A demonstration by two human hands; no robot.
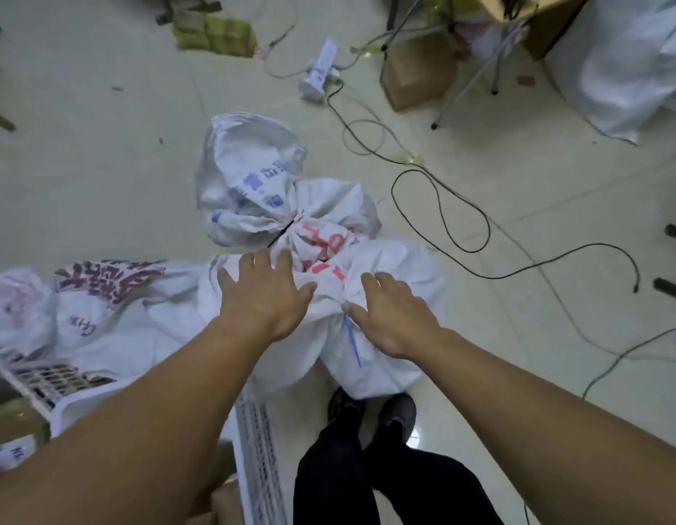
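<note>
Directly below the person, 3 white woven sacks lie bunched together on the tiled floor (101, 126). The near sack (382, 373), printed in red, sits just ahead of the person's dark shoes (399, 409), and its gathered neck is cinched with a blue tie (351, 342). The left hand (266, 297) is wide open, its fingers spread and straight, palm down on the cloth just left of that neck; it holds nothing. The right hand (393, 316) lies over the gathered neck itself, thumb tip touching the cloth right where the blue tie starts. Its fingers bend down over the folds, and whether they pinch the cloth cannot be told. The 2 hands are near each other but apart.

Beyond them lies a far sack (249, 164) with blue print, tied shut with a black tie (280, 233) and touching the near sack. A purple-printed sack (113, 289) spreads to the left, partly over a white wire rack (44, 377). Farther off, a white power strip (321, 72), a looping black cable (442, 221) and a cardboard box (416, 77) rest on the floor.
</note>
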